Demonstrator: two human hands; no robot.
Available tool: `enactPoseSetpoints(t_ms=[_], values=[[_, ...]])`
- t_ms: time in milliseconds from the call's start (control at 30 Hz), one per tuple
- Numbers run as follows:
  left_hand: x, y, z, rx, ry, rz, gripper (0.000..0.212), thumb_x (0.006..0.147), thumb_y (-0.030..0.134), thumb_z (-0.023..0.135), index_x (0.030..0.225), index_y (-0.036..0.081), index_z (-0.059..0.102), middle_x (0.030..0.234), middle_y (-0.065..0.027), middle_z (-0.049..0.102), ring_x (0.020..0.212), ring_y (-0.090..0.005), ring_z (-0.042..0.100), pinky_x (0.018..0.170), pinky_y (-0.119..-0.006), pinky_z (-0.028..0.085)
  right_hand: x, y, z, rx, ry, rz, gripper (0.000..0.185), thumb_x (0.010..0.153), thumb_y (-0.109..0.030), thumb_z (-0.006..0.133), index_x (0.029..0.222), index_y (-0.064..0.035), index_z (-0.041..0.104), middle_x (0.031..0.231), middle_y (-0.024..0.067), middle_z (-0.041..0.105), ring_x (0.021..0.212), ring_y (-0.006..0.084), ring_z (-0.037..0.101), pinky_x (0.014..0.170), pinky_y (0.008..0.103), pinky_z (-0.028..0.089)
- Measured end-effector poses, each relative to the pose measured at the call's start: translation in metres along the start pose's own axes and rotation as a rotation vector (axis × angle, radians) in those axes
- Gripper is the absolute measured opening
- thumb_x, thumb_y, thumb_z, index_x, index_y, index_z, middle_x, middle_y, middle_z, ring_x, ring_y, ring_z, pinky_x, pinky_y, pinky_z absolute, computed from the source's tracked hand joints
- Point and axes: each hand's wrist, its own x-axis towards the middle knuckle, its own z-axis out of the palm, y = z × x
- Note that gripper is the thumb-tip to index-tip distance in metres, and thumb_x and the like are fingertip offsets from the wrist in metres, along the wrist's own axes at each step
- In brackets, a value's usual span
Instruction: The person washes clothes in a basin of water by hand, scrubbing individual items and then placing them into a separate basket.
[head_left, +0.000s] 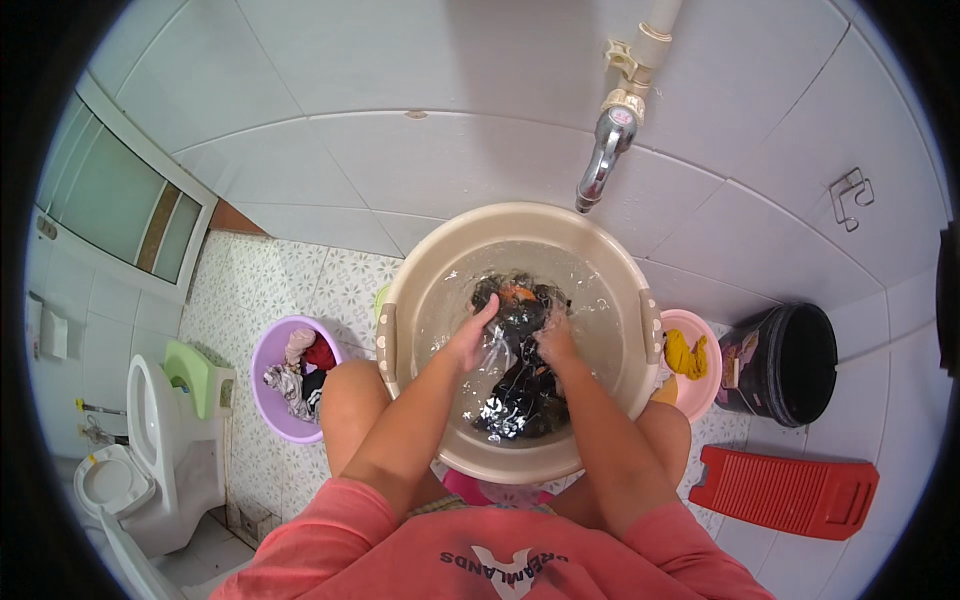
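A large beige plastic basin (517, 217) of water stands between my knees. In it floats a bunched black garment (525, 416), soaked and glossy, with an orange patch near its far end. My left hand (474, 334) is at the garment's left side, thumb raised and fingers partly under water; its hold on the fabric is unclear. At the right side, my right hand (556, 339) grips the wet fabric, its fingertips blurred by the water. Several bubbles and ripples lie on the surface around both hands.
A metal tap (604, 154) projects from the tiled wall above the basin's far rim. Left are a purple tub (262, 397) of clothes, a green stool (187, 375) and a toilet (176, 457). Right are a pink basin (705, 390) with yellow cloth, a black bucket (757, 375) and a red washboard (787, 491).
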Motion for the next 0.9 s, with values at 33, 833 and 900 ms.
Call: enactPoseSetpoints(t_ms=[33, 833, 900], values=[[-0.001, 0.002, 0.011, -0.186, -0.115, -0.139, 0.067, 0.075, 0.055, 0.062, 0.123, 0.01, 0.047, 0.107, -0.0099, 0.06, 0.095, -0.0245, 0.057, 0.085, -0.043, 0.044, -0.002, -0.002, 0.004, -0.049, -0.045, -0.146, 0.035, 0.067, -0.015, 0.064, 0.1, -0.0063, 0.057, 0.091, 0.0205, 0.06, 0.096, 0.0385, 0.053, 0.08, 0.0427, 0.045], [-0.002, 0.015, -0.017, 0.614, 0.377, 0.104, 0.045, 0.077, 0.041, 0.064, 0.097, 0.0, 0.061, 0.091, -0.0144, 0.063, 0.075, -0.0289, 0.061, 0.071, -0.041, 0.049, -0.018, -0.098, -0.06, -0.185, -0.067, 0.107, 0.091, 0.069, -0.045, 0.07, 0.14, -0.0214, 0.017, 0.128, 0.0348, 0.032, 0.118, 0.0487, 0.035, 0.093, 0.049, 0.036], [0.01, 0.006, -0.031, 0.852, 0.363, 0.043, 0.047, 0.075, 0.038, 0.066, 0.097, -0.004, 0.06, 0.09, -0.016, 0.062, 0.081, -0.0299, 0.06, 0.077, -0.04, 0.046, -0.013, -0.076, -0.052, -0.161, -0.145, -0.037, 0.092, 0.067, -0.029, 0.073, 0.139, -0.0161, 0.018, 0.127, 0.034, 0.033, 0.117, 0.0464, 0.037, 0.093, 0.047, 0.037]])
